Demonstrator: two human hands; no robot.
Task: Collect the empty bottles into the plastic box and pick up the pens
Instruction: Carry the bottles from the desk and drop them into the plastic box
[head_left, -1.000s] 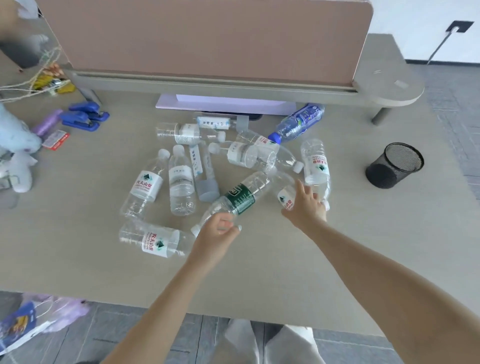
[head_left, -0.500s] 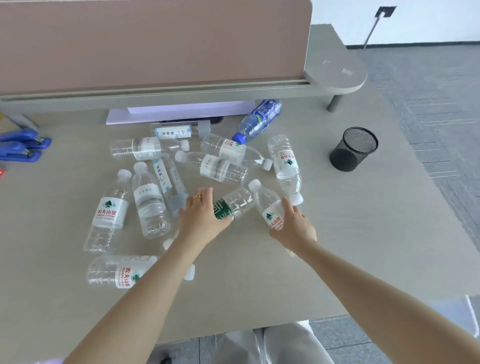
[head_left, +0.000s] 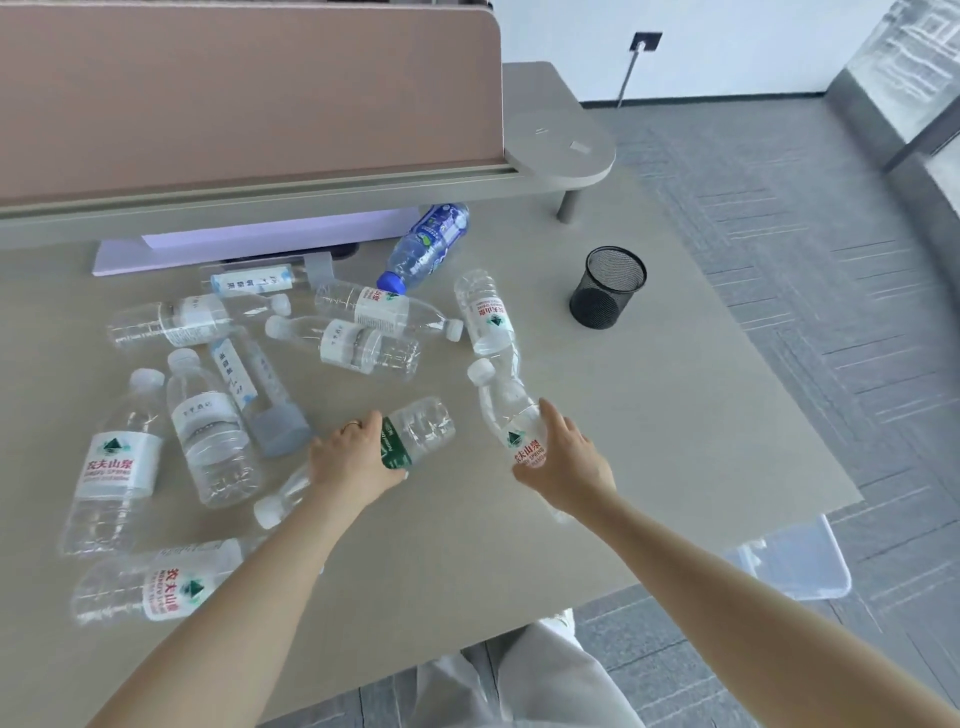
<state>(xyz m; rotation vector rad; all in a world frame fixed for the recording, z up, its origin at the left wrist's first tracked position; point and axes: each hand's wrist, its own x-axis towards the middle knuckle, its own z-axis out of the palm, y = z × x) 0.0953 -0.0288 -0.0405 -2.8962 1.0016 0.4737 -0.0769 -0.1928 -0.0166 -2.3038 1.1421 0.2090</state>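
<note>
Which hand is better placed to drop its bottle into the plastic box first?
Right, probably. The right hand grips a red-label bottle nearest the clear plastic box beyond the table's right edge. The left hand holds the green-label bottle farther away.
</note>
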